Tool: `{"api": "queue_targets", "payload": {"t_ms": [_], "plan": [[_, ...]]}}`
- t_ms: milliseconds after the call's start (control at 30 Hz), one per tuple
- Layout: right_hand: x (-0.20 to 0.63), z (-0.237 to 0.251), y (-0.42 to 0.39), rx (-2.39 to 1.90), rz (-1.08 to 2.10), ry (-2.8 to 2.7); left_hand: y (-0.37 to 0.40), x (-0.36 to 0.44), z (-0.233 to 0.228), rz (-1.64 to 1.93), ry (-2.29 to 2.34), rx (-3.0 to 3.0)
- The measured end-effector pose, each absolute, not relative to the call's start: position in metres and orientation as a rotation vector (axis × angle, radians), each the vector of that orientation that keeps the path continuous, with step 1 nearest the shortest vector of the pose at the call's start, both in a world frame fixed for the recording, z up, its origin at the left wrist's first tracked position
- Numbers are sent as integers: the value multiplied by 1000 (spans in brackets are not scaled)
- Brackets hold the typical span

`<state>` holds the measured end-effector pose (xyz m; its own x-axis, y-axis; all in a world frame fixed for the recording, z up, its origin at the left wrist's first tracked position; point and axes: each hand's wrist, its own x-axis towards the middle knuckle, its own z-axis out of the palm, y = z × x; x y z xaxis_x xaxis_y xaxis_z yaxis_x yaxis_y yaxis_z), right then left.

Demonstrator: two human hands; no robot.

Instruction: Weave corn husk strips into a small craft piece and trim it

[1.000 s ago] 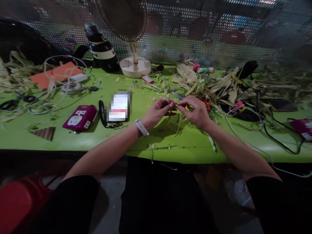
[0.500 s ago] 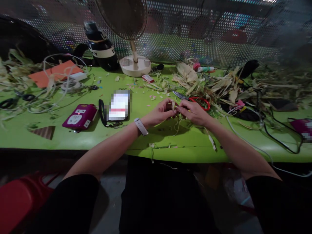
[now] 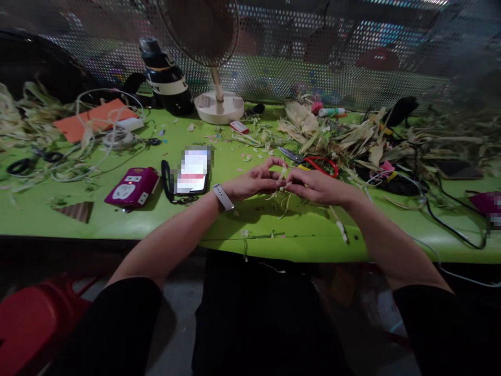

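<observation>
I see the left hand point(image 3: 252, 183) and right hand point(image 3: 319, 187) meeting above the green table point(image 3: 235, 224), fingertips pinched on thin husk strips point(image 3: 282, 189). Red-handled scissors point(image 3: 313, 159) lie just behind them.

A lime-green counter point(image 3: 117, 224) is seen bearing pale straw-coloured husk strips point(image 3: 282, 189), red-handled scissors point(image 3: 323, 163), a magenta power strip point(image 3: 132, 188), an orange sheet point(image 3: 94, 116), and a cream fan base point(image 3: 219, 107) before silver perforated mesh point(image 3: 313, 47).
</observation>
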<state>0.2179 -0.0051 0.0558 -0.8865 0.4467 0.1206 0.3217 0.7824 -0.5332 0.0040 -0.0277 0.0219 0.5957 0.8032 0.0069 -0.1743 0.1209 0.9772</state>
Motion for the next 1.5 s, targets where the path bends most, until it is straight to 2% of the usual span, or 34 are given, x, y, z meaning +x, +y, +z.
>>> {"api": "queue_targets", "payload": {"t_ms": [100, 300, 400, 633, 767, 1100, 1333, 1500], "plan": [[217, 55, -9, -564, 637, -2777, -25, 1, 20, 736, 626, 1298], [217, 55, -12, -498, 637, -2799, -24, 1, 17, 708, 581, 1193], [215, 52, -11, -539, 503, -2796, -26, 3, 20, 726, 597, 1228], [215, 48, -8, -740, 194, -2706, -30, 5, 28, 1086, 720, 1577], [216, 47, -5, -760, 96, -2728, -31, 5, 27, 1137, 833, 1804], [218, 46, -3, -712, 264, -2650, -30, 6, 22, 1160, 888, 1874], [219, 48, -4, -670, 305, -2628, -26, 5, 21, 1111, 744, 1867], [217, 42, -1, -740, 160, -2596, -24, 2, 20, 1108, 646, 1652]]}}
